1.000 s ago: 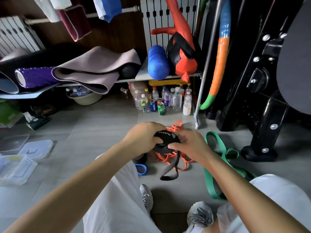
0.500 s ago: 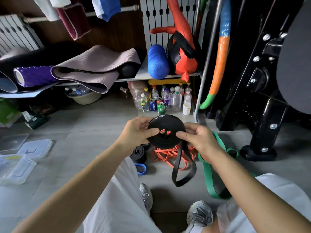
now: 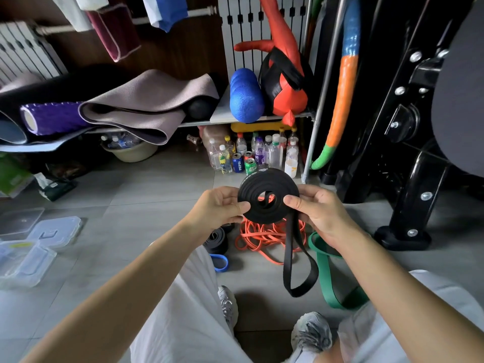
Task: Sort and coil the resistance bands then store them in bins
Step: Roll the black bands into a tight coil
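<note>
grey tiled floor (image 3: 157,195) of a cluttered home gym, with a black machine frame (image 3: 408,184) at right and a shelf (image 3: 222,114) of rolled mats behind. a person's left hand (image 3: 217,205) and right hand (image 3: 323,214) each pinch the rim of a coiled black band (image 3: 267,188) held above the floor, its loose tail hanging. clear bins (image 3: 23,263) sit far left; a green band (image 3: 334,286), tangled orange band (image 3: 264,238), small black coil (image 3: 216,241) and blue band (image 3: 220,262) lie below.
</note>
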A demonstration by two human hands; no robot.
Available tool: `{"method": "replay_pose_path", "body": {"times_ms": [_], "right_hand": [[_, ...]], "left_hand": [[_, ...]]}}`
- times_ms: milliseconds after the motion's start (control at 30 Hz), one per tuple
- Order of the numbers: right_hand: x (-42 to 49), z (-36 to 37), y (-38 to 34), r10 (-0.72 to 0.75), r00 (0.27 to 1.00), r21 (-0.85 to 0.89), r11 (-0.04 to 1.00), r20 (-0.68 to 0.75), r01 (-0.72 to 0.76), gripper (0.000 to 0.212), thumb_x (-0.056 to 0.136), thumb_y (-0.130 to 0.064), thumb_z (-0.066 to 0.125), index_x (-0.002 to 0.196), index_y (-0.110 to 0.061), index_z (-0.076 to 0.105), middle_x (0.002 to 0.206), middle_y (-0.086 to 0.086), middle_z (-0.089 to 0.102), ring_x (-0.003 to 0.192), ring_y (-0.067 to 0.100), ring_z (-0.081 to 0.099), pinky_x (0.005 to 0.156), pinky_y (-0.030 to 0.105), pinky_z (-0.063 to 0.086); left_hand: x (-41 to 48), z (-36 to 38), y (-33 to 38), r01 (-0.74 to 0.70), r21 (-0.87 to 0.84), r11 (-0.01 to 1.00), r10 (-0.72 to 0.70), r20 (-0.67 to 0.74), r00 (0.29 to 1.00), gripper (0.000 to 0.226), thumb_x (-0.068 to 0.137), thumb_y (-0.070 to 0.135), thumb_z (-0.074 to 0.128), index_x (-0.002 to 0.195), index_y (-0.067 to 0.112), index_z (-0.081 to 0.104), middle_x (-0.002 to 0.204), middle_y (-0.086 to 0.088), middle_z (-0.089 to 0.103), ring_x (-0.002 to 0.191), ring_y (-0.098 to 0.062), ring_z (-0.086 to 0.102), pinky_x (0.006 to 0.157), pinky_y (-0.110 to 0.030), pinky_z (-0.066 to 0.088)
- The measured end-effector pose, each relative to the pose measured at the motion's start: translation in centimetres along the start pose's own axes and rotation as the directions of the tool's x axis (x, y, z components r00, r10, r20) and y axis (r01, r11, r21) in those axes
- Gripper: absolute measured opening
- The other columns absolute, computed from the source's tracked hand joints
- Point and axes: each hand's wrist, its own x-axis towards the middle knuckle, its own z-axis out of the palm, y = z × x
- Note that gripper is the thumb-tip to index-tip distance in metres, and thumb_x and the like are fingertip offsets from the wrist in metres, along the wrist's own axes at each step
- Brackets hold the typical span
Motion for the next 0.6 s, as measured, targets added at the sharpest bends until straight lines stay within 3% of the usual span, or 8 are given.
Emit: {"method": "replay_pose_path", "body": {"times_ms": [100,167,233,300,367,433,600], "right_hand": [[0.1,-0.1,0.0,-0.017,1.000,-0.099,0.995,0.004,0.018,0.022,0.067,-0.011,0.075,0.087,-0.019,0.071,0.085,-0.002,0.076,0.083,0.011,0.071,0.071,0.019,0.055],[0.3,0.0,0.1,-0.021,1.000,-0.205,0.978,0.013,0.023,0.024,0.072,-0.003,0.075,0.086,-0.022,0.070,0.081,-0.005,0.075,0.080,0.009,0.071,0.073,0.019,0.056],[0.5,0.4,0.3,-0.001,0.999,-0.334,0.942,0.052,0.019,0.028,0.073,0.000,0.076,0.088,-0.024,0.070,0.080,-0.008,0.075,0.079,0.008,0.071,0.075,0.021,0.056],[0.5,0.9,0.5,0.014,0.996,-0.404,0.915,0.091,0.024,0.031,0.072,0.001,0.077,0.090,-0.023,0.071,0.077,-0.013,0.074,0.076,0.004,0.070,0.072,0.017,0.055],[0.5,1.1,0.7,0.003,0.995,-0.434,0.900,0.098,0.040,0.035,0.071,-0.001,0.079,0.085,-0.031,0.069,0.077,-0.016,0.073,0.076,0.002,0.070,0.070,0.014,0.053],[0.4,1.0,0.8,-0.010,0.997,-0.434,0.900,0.071,0.040,0.035,0.069,-0.003,0.081,0.082,-0.033,0.068,0.079,-0.013,0.074,0.079,0.004,0.070,0.074,0.017,0.054],[0.3,0.5,0.3,0.000,0.997,-0.390,0.920,0.078,0.031,0.034,0.071,0.000,0.078,0.084,-0.030,0.068,0.079,-0.014,0.074,0.078,0.001,0.069,0.076,0.016,0.054]], "left_hand": [[0.3,-0.1,0.7,-0.024,0.254,0.967,0.029,-0.017,0.999,0.024,0.082,0.009,0.070,0.100,0.020,0.060,0.098,0.002,0.068,0.085,-0.012,0.064,0.072,-0.023,0.054],[0.6,-0.1,1.4,-0.128,0.501,0.856,0.143,0.009,0.990,0.044,0.077,0.016,0.076,0.115,0.025,0.054,0.113,0.005,0.061,0.093,-0.010,0.060,0.080,-0.028,0.050],[0.7,0.4,2.2,-0.253,0.715,0.652,0.255,0.108,0.961,0.067,0.075,0.026,0.077,0.134,0.029,0.044,0.124,0.006,0.053,0.104,-0.013,0.054,0.087,-0.032,0.046],[0.7,1.2,2.7,-0.358,0.847,0.393,0.318,0.241,0.917,0.059,0.079,0.029,0.071,0.133,0.029,0.048,0.125,0.002,0.056,0.111,-0.019,0.052,0.091,-0.037,0.046],[0.8,1.7,3.1,-0.364,0.904,0.222,0.296,0.294,0.909,0.043,0.083,0.026,0.064,0.125,0.028,0.054,0.117,0.002,0.062,0.108,-0.022,0.055,0.086,-0.040,0.048],[1.0,1.9,3.4,-0.326,0.918,0.226,0.258,0.266,0.929,0.037,0.084,0.026,0.062,0.121,0.028,0.057,0.112,0.003,0.065,0.102,-0.022,0.058,0.082,-0.039,0.049],[1.0,1.0,3.5,-0.306,0.808,0.503,0.342,0.139,0.929,0.031,0.078,0.020,0.071,0.109,0.024,0.067,0.098,0.007,0.068,0.087,-0.013,0.058,0.078,-0.026,0.045]]}}
